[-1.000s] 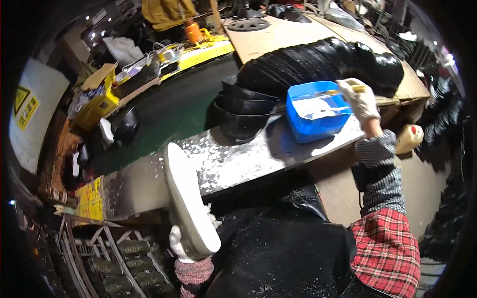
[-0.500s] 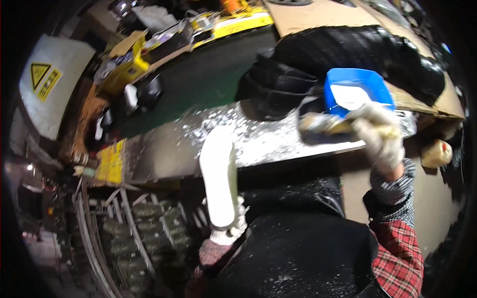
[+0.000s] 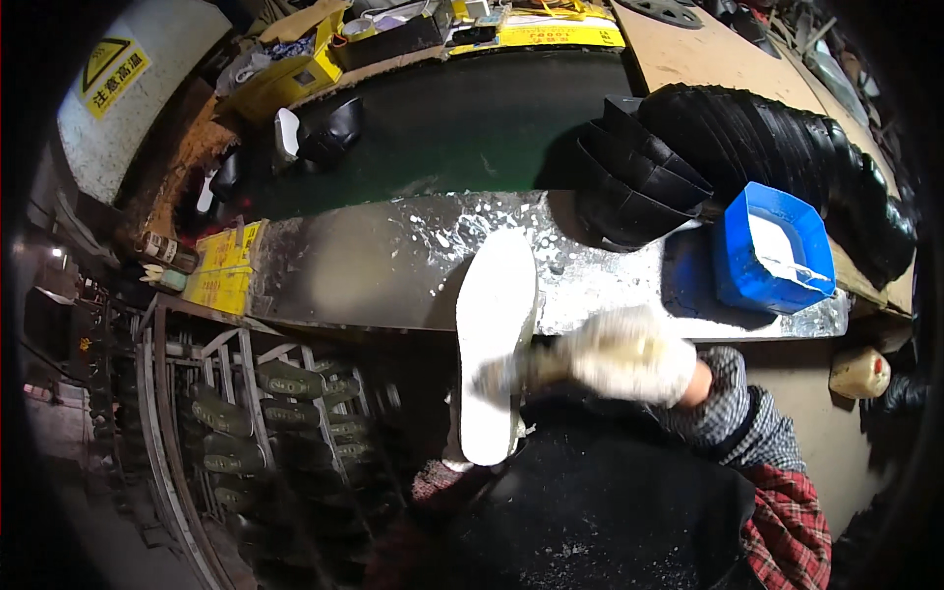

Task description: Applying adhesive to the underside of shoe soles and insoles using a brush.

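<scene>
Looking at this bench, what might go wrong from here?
The open blue tub of white liquid stands near the front edge of the bench; a knock from the right arm might spill it.
The brush, blurred in the right hand, could drip onto the black apron.
The stacked black shoe uppers beside the tub might catch splashes; white spots already mark the bench.

White-spattered bench [image 3: 344, 270], blue tub [image 3: 743, 264] near its right end
</scene>
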The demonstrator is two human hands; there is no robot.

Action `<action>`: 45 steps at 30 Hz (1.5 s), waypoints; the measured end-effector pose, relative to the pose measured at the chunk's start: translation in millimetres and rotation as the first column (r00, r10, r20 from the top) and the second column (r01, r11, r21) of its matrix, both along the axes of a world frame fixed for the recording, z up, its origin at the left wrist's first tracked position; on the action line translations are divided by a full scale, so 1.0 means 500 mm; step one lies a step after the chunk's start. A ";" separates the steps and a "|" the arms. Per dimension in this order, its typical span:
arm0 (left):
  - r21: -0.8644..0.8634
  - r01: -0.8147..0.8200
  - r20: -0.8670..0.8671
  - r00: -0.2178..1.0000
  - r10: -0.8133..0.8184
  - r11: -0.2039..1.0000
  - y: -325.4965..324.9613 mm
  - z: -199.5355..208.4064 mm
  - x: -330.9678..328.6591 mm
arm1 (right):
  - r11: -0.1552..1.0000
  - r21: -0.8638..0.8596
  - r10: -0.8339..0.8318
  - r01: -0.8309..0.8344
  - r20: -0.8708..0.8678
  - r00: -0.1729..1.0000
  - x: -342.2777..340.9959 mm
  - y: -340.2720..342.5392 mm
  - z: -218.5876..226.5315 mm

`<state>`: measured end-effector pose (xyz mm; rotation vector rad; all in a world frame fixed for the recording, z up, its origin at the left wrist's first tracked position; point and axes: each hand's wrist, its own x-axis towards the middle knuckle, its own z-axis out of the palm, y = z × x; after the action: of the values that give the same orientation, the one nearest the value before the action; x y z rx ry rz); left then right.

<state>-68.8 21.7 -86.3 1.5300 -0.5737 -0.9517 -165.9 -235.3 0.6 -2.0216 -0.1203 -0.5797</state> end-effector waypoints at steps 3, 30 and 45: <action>-0.635 -0.279 -0.770 0.306 -0.560 0.720 0.067 -0.113 0.016 | 0.874 0.434 -0.127 0.218 -0.230 0.965 0.131 -0.059 0.080; -0.601 -0.423 -0.796 0.236 -0.558 0.678 0.047 -0.030 0.001 | 0.782 0.621 0.338 -0.056 -0.348 0.875 -0.008 0.007 0.054; -0.165 -0.446 -0.781 0.604 0.160 0.880 0.117 -0.092 -0.010 | 0.986 -0.116 0.106 -0.123 -0.144 0.984 0.001 -0.091 0.046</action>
<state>-73.6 80.0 -132.4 0.7489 0.1414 -1.0373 -165.3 -280.8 23.4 -2.1527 -0.1929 -0.3660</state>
